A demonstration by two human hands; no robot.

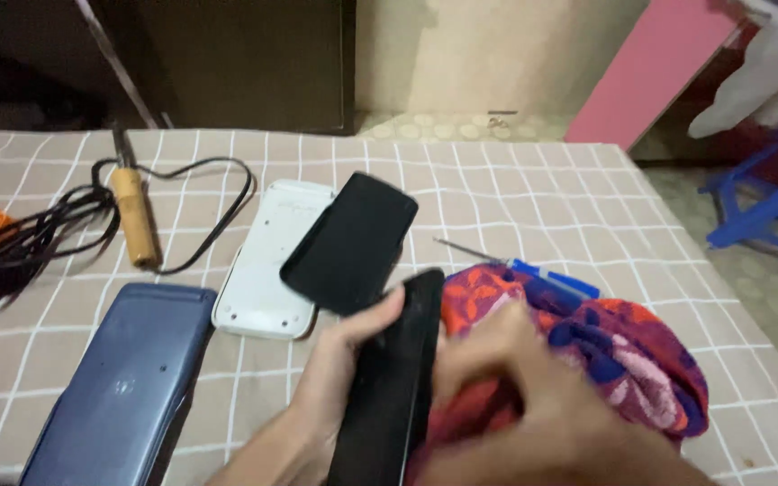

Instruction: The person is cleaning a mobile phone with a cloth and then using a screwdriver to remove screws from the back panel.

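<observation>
Seemingly mid-wipe, the left hand (335, 360) grips a black slab-like device (389, 378) on edge above the checked surface (515, 198) while the right hand (533, 405) presses a patterned cloth (623, 351) against it, so the next move calls for a steady grip.

Both hands were bare: the left hand (339, 360) and the right hand (533, 396) wore no gloves, rings or watch. Both forearms were uncovered to the frame edge (no sleeve in view). The right was motion-blurred.
</observation>
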